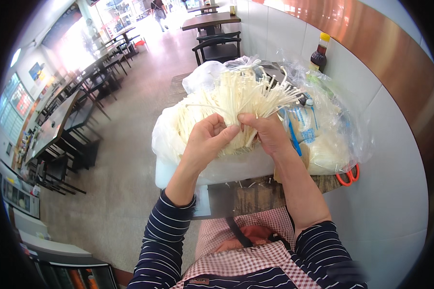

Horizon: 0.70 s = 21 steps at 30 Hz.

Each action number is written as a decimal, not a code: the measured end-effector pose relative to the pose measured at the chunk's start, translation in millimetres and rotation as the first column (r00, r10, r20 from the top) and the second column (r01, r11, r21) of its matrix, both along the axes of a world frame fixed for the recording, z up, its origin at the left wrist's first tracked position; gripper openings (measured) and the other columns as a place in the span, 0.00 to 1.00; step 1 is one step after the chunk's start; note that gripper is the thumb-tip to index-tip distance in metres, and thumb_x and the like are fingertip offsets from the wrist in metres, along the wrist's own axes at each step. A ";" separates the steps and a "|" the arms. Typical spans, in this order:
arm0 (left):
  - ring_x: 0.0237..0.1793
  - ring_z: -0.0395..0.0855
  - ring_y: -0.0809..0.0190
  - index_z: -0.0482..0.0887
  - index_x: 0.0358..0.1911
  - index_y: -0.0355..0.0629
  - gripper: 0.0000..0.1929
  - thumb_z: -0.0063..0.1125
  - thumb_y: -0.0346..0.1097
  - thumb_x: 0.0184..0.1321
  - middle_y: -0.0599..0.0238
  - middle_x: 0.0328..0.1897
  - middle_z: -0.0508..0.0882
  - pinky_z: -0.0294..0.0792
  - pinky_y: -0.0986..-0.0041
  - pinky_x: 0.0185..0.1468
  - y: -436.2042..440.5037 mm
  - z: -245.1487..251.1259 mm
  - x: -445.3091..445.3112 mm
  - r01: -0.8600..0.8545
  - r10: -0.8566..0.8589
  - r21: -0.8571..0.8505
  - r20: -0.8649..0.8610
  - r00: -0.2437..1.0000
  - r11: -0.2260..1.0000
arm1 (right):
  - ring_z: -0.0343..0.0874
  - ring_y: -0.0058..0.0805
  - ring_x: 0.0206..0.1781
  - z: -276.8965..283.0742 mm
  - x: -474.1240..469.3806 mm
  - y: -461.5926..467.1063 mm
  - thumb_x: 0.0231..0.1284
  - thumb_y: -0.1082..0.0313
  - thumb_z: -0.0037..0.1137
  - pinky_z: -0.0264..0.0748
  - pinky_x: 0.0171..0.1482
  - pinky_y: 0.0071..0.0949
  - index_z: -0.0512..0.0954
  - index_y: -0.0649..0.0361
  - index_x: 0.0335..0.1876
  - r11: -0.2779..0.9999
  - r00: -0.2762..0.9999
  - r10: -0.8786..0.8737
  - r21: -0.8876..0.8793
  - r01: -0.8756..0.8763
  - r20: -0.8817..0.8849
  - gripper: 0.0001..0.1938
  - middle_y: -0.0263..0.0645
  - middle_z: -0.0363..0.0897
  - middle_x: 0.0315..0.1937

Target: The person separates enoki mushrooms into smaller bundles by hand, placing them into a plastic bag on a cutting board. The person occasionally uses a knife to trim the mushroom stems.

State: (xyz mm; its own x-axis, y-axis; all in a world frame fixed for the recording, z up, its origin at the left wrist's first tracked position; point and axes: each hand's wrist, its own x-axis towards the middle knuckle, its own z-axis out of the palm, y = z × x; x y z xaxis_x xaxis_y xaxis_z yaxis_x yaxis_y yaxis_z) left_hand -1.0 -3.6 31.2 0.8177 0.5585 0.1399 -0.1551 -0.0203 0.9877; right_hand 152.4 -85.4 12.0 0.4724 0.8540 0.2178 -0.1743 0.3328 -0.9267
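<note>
Both my hands grip one bunch of enoki mushrooms (238,94) over the table. My left hand (211,135) pinches the lower stems from the left, thumb pointing right. My right hand (267,132) holds the same bunch from the right, its thumb close to the left one. The bunch fans out upward and to the right. Beneath and behind it, more loose enoki (191,112) fill an open white plastic bag (164,126), which rests on a white board or tray (161,173). The fingers under the bunch are partly hidden.
Right of the bag lie packaged enoki (327,153) in clear plastic (360,133) and orange-handled scissors (348,177). A yellow-capped sauce bottle (318,57) stands by the tiled wall. Mushroom scraps lie on the wooden table's near edge (256,200). A chair (218,48) stands beyond.
</note>
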 end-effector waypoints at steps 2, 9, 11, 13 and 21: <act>0.30 0.76 0.77 0.80 0.44 0.34 0.12 0.60 0.34 0.62 0.71 0.33 0.82 0.67 0.84 0.33 -1.1 -5.3 1.6 -0.042 0.043 -0.006 0.076 0.996 0.999 | 0.77 0.24 0.47 -0.1 -1.4 1.4 0.49 0.70 0.62 0.75 0.49 0.25 0.71 0.61 0.57 1.000 1.000 0.006 0.007 -0.006 -0.025 0.25 0.35 0.77 0.47; 0.34 0.76 0.80 0.78 0.47 0.34 0.11 0.56 0.29 0.63 0.70 0.39 0.84 0.66 0.86 0.34 -2.3 -14.5 7.0 -0.078 0.090 -0.079 0.158 0.983 0.994 | 0.77 0.24 0.48 1.9 -9.7 0.3 0.51 0.71 0.62 0.75 0.51 0.26 0.71 0.60 0.58 0.999 0.975 0.042 0.026 -0.038 -0.218 0.26 0.34 0.77 0.48; 0.31 0.75 0.81 0.79 0.47 0.34 0.11 0.56 0.29 0.63 0.72 0.36 0.83 0.65 0.87 0.32 -2.6 -12.4 6.9 -0.100 0.108 -0.064 0.139 0.984 0.993 | 0.77 0.25 0.49 1.8 -10.2 0.0 0.52 0.70 0.64 0.75 0.52 0.26 0.71 0.60 0.58 0.999 0.981 0.049 0.010 -0.048 -0.190 0.26 0.35 0.77 0.49; 0.29 0.74 0.81 0.79 0.46 0.34 0.10 0.56 0.29 0.63 0.74 0.33 0.82 0.63 0.88 0.30 -1.9 -11.5 6.4 -0.122 0.126 -0.040 0.120 0.985 0.992 | 0.77 0.25 0.50 2.9 -8.8 0.6 0.53 0.69 0.66 0.74 0.53 0.26 0.71 0.61 0.58 0.999 0.996 0.044 -0.006 -0.044 -0.084 0.26 0.35 0.77 0.49; 0.26 0.71 0.81 0.80 0.45 0.34 0.10 0.57 0.30 0.63 0.75 0.30 0.81 0.62 0.87 0.28 -3.0 -18.3 11.6 -0.201 0.201 -0.011 0.111 0.973 0.979 | 0.76 0.24 0.49 2.8 -16.2 1.1 0.55 0.69 0.65 0.74 0.52 0.25 0.73 0.62 0.54 0.994 0.994 -0.104 0.019 0.103 0.023 0.21 0.33 0.78 0.46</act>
State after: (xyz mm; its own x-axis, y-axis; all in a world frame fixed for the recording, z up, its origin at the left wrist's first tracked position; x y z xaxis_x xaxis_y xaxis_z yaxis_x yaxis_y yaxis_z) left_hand 10.6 -6.6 12.9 0.6680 0.7100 0.2230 -0.2561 -0.0621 0.9646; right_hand 136.2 -84.4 14.9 0.5525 0.7967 0.2451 -0.1157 0.3645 -0.9240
